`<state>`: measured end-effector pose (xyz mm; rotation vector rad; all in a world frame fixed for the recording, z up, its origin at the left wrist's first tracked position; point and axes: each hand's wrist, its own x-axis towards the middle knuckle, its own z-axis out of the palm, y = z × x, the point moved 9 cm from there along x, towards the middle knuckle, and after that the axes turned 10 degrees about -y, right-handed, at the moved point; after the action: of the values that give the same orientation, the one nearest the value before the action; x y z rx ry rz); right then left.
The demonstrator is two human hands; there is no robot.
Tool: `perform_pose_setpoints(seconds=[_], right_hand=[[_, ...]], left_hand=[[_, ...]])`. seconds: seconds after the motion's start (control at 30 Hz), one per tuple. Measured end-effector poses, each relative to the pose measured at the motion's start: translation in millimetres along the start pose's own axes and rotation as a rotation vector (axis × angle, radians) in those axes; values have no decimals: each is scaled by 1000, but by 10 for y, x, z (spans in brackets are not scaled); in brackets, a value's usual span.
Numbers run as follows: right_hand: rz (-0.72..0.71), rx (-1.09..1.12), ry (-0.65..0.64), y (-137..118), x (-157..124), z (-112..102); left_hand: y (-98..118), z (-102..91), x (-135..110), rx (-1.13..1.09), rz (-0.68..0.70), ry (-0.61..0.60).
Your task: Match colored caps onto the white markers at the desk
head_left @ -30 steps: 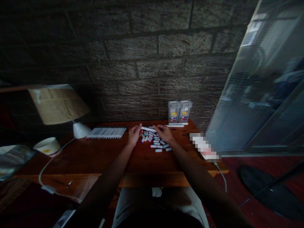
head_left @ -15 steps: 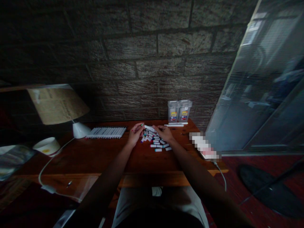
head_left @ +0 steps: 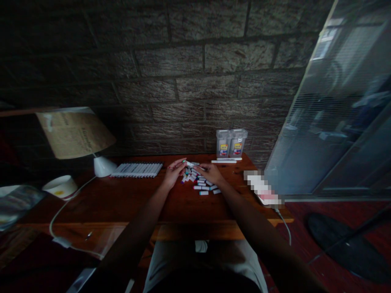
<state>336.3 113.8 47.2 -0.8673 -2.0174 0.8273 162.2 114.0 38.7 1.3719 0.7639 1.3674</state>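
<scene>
A white marker with a green end is held level above the table, spanning both hands. My left hand is closed on its green end, thumb and fingers pinching it. My right hand grips the other part from the right, its fingers covering much of the barrel. Just below and between the hands lies a loose pile of short white marker caps with coloured ends. To the left, several white markers lie side by side in a neat row.
Two clear plastic cases stand against the brick wall, with white markers lying before them. A lamp and a white paper cup are at the left, with a cord trailing. A blurred-out device with a cable lies near the right edge.
My right hand has slid a little to the left along the marker, covering more of it. My left hand stays in nearly the same place.
</scene>
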Motion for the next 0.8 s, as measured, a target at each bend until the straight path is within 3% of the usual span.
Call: perform_pose_setpoints(seconds=[0.57, 0.8], right_hand=[[13, -216, -5, -95, -18, -65], [28, -206, 72, -87, -44, -63]], left_hand=[[-9, -8, -23, 30, -50, 20], [11, 16, -19, 20, -26, 10]])
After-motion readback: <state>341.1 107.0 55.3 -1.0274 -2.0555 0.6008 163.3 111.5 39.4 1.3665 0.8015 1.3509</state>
